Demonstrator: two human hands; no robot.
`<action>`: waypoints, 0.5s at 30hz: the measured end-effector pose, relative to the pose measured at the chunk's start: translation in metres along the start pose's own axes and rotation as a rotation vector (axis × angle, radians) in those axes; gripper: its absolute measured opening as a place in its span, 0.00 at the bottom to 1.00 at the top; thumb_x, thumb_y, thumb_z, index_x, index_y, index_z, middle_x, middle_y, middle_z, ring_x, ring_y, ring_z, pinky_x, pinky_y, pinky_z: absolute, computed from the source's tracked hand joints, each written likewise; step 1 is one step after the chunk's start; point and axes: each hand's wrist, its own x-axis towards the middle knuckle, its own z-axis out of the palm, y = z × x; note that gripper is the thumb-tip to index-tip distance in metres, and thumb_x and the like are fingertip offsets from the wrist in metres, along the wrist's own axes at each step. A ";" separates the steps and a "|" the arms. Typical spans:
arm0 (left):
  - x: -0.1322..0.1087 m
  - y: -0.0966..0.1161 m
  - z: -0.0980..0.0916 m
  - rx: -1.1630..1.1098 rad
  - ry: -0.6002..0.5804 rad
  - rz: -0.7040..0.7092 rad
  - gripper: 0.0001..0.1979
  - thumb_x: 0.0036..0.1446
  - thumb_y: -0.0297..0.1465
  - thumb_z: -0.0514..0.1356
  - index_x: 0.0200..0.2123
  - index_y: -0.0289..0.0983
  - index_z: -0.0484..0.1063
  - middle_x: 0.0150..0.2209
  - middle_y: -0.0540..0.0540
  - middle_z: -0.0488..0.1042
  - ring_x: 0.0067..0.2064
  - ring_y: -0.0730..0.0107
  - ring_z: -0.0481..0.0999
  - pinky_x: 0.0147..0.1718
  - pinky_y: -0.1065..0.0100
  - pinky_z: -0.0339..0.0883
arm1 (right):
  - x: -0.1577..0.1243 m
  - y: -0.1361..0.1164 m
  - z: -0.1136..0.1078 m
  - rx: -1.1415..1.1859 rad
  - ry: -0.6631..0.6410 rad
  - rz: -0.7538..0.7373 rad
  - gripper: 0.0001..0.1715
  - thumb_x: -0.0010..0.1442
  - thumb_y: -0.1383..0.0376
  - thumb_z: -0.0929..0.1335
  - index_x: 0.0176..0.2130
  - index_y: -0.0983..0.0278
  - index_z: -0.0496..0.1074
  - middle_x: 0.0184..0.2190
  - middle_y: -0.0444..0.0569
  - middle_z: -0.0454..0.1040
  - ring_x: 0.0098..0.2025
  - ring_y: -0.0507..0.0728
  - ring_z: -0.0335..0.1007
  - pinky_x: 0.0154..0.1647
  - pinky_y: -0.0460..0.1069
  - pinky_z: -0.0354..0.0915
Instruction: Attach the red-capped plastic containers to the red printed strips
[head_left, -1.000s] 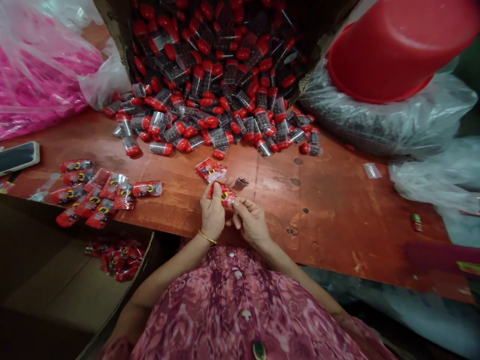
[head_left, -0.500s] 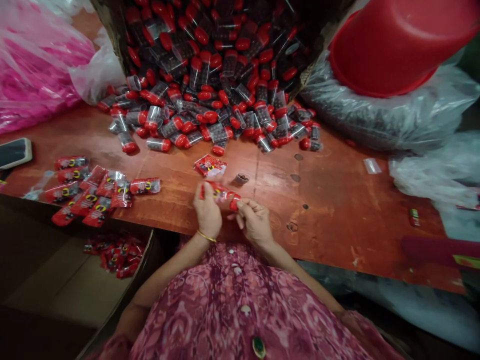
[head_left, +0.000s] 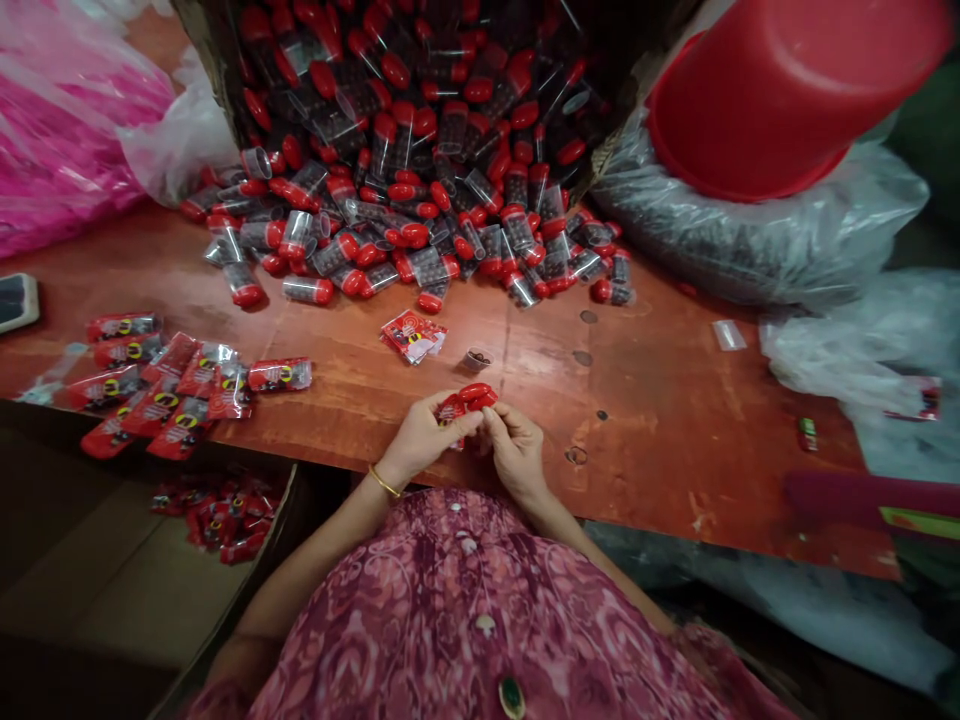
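Note:
Low over the table's near edge, my left hand (head_left: 421,438) is closed around a red-capped tube (head_left: 475,394) with red printed wrapping about it. My right hand (head_left: 519,452) pinches the same tube from the other side, and the fingers hide much of it. Just beyond them, a small clear cup (head_left: 478,359) with dark bits inside rests on the wood. A little stack of red printed wrappers (head_left: 412,335) lies beside the cup. To the left is a cluster of wrapped red tubes (head_left: 180,408).
A heap of red-capped clear tubes (head_left: 420,265) spills from a dark box at the back. A red bucket (head_left: 750,110) sits on a plastic sack (head_left: 757,250). Pink goods in a bag (head_left: 67,150), a phone (head_left: 16,302) and an open carton (head_left: 142,600) are at left.
My left hand has shifted nearer my right, and the tube between them has turned, its red cap now facing up and away. The whole view has slid slightly.

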 end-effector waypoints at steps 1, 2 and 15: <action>0.001 -0.002 0.001 0.011 0.020 0.021 0.17 0.43 0.39 0.65 0.33 0.34 0.74 0.24 0.49 0.74 0.22 0.77 0.66 0.21 0.74 0.62 | -0.001 0.001 0.000 -0.008 -0.018 -0.011 0.17 0.54 0.52 0.67 0.25 0.62 0.71 0.14 0.38 0.64 0.15 0.47 0.57 0.17 0.44 0.56; 0.001 -0.004 0.001 0.032 0.044 0.046 0.17 0.43 0.39 0.65 0.35 0.34 0.74 0.26 0.49 0.74 0.23 0.76 0.67 0.22 0.74 0.63 | -0.001 0.003 -0.001 -0.016 -0.042 -0.011 0.17 0.55 0.52 0.66 0.25 0.63 0.71 0.15 0.38 0.65 0.15 0.47 0.57 0.17 0.44 0.57; 0.006 0.008 -0.017 0.673 -0.058 0.325 0.11 0.51 0.32 0.60 0.39 0.39 0.75 0.36 0.46 0.79 0.37 0.64 0.76 0.39 0.65 0.67 | 0.034 -0.036 -0.044 -0.812 -0.522 -0.599 0.13 0.62 0.63 0.64 0.45 0.62 0.71 0.39 0.52 0.77 0.40 0.57 0.71 0.42 0.54 0.67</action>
